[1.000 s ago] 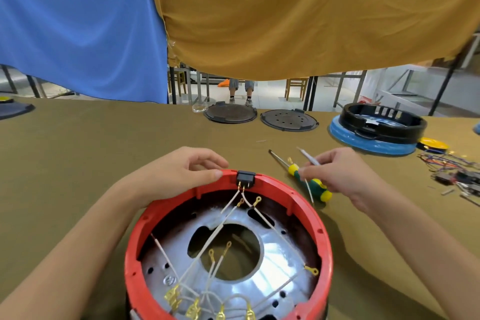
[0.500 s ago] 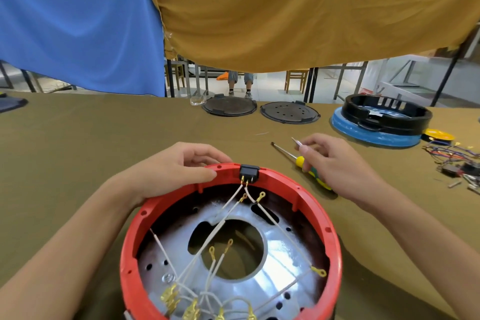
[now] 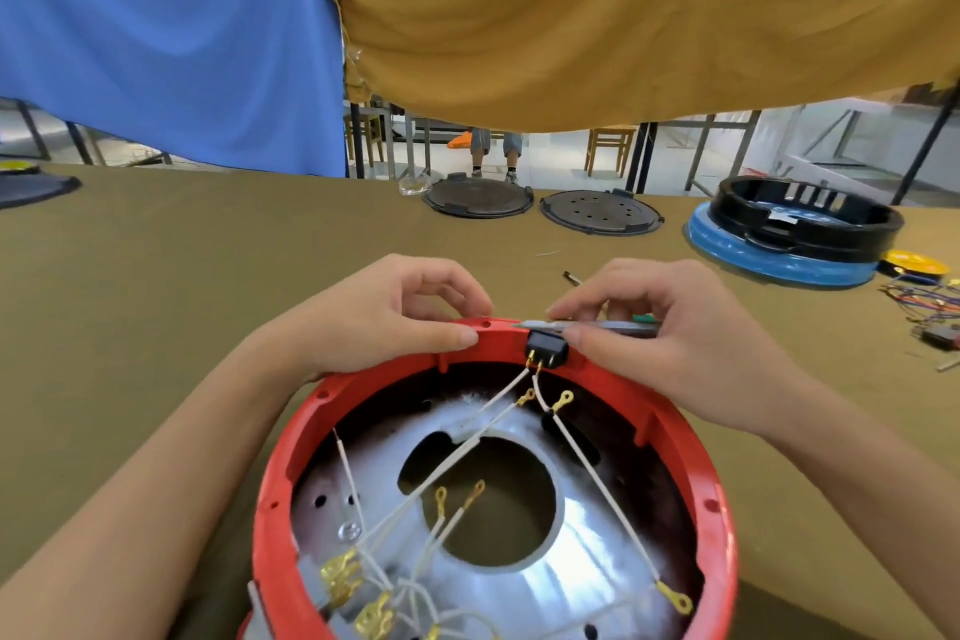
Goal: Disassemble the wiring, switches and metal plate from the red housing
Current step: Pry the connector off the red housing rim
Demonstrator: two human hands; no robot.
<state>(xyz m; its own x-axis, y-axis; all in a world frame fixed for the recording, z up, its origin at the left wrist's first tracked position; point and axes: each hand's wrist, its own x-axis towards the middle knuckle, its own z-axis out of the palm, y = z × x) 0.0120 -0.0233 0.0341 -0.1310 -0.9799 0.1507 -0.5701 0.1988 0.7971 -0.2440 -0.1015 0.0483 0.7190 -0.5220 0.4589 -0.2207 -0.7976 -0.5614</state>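
The red housing lies open-side up just below both hands, its far rim directly under the fingertips. The left hand grips that rim, thumb pressed flat on the red edge and fingers curled over the outer side. Just right of the left thumb, a black switch sits clipped into the rim, with white wires running from its underside down across the metal plate inside the housing. The right hand pinches a slim grey tool between thumb and forefinger, held level along the rim so its tip lies just above the switch (whether it touches is unclear). Beyond the right hand's fingers, a screwdriver lies on the olive tablecloth, mostly hidden by that hand.
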